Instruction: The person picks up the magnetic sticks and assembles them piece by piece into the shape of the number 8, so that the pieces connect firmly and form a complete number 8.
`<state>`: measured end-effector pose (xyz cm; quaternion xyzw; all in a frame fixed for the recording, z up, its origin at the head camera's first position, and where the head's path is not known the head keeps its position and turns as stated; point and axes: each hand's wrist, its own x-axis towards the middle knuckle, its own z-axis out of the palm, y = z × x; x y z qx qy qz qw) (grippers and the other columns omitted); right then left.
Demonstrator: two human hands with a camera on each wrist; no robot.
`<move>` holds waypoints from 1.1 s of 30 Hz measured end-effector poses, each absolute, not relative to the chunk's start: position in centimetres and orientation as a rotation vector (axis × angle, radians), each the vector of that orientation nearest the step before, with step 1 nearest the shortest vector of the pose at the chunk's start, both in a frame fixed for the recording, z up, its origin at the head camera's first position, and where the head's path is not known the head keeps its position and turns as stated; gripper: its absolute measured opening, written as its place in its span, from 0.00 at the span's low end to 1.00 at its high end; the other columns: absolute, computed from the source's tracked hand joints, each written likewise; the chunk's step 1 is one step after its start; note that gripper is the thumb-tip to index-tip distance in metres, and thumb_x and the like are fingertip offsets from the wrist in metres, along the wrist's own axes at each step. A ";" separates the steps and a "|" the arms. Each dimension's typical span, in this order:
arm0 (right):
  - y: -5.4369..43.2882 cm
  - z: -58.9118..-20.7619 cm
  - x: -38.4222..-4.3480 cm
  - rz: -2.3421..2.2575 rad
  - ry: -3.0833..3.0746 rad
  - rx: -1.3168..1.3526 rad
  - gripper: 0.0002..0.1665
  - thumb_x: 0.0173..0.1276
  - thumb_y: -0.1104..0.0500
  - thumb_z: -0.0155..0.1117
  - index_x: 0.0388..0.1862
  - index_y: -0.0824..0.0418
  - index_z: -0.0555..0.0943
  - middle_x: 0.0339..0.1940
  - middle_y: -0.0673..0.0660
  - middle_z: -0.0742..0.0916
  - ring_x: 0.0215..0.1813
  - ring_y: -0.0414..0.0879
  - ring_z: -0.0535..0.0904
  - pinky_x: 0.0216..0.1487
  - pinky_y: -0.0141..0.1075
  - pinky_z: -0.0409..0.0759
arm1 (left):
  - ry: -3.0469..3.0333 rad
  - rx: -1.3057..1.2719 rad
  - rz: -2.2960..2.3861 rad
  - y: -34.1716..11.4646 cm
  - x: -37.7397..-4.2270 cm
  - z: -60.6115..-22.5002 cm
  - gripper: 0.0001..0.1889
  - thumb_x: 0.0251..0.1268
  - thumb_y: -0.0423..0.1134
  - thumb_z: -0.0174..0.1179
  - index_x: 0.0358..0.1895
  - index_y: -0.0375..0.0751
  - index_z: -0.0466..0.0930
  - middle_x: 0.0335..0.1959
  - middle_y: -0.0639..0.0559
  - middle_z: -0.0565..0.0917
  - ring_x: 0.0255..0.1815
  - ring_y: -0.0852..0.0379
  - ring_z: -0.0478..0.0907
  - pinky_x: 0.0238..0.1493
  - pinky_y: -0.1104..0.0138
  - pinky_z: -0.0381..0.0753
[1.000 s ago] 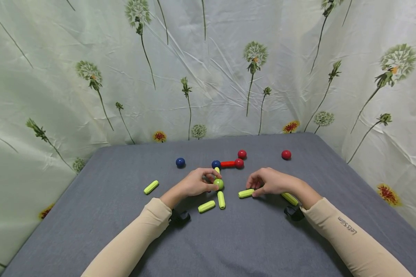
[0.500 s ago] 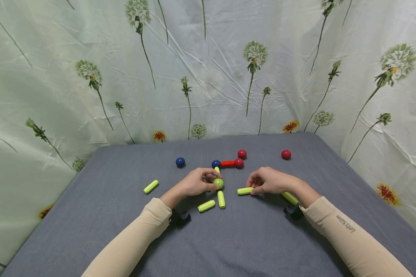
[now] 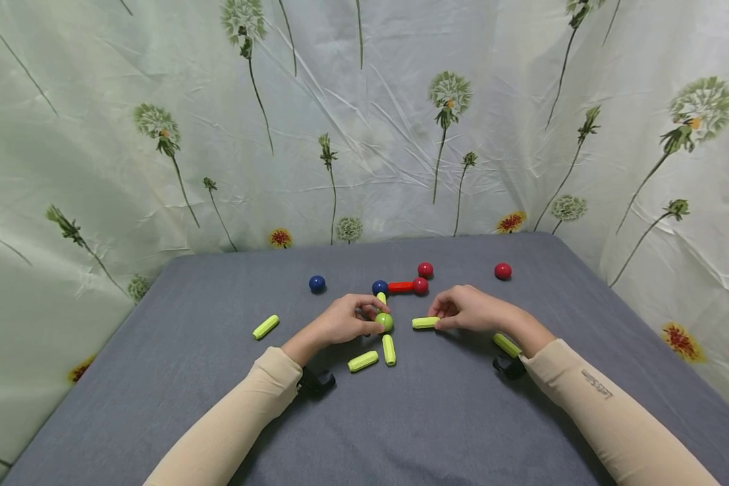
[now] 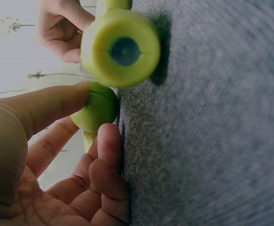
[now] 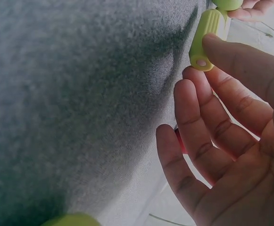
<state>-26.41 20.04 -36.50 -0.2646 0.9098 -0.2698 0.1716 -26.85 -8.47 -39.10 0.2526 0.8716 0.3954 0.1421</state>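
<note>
My left hand (image 3: 347,320) pinches a green ball (image 3: 385,322) between thumb and fingers; the left wrist view also shows this green ball (image 4: 95,107) under the thumb tip. Behind it, a yellow-green rod (image 3: 381,298) runs up to a blue ball (image 3: 379,287), which a red rod (image 3: 400,287) joins to a red ball (image 3: 420,285). My right hand (image 3: 470,309) pinches one end of another yellow-green rod (image 3: 424,323), whose free end points left at the green ball across a small gap. In the right wrist view this rod (image 5: 206,42) shows a pale round spot in its end.
Loose yellow-green rods lie near my hands: one (image 3: 389,350) just below the green ball, one (image 3: 363,361) beside it, one (image 3: 266,327) at left, one (image 3: 507,345) under my right wrist. A blue ball (image 3: 317,283) and red balls (image 3: 425,270) (image 3: 503,271) sit farther back.
My right hand has moved up and slightly left with its rod, which has swung closer to level with the green ball. My left hand has stayed on the green ball.
</note>
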 end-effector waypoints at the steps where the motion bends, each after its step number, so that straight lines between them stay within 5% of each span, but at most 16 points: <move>1: 20.0 -36.5 -26.5 -0.765 2.588 -0.754 0.07 0.60 0.54 0.67 0.38 0.51 0.82 0.32 0.47 0.84 0.35 0.41 0.78 0.33 0.31 0.77 | 2.516 0.730 1.141 -8.5 -26.9 -39.1 0.14 0.56 0.46 0.66 0.46 0.62 0.81 0.38 0.56 0.81 0.30 0.58 0.76 0.30 0.65 0.74; 33: 17.4 -36.6 -27.7 -0.793 2.609 -0.845 0.09 0.61 0.53 0.67 0.40 0.52 0.82 0.32 0.46 0.84 0.36 0.39 0.79 0.42 0.33 0.78 | 2.511 0.710 1.134 -8.3 -27.0 -39.1 0.13 0.57 0.46 0.66 0.46 0.64 0.80 0.39 0.56 0.82 0.34 0.58 0.78 0.33 0.65 0.76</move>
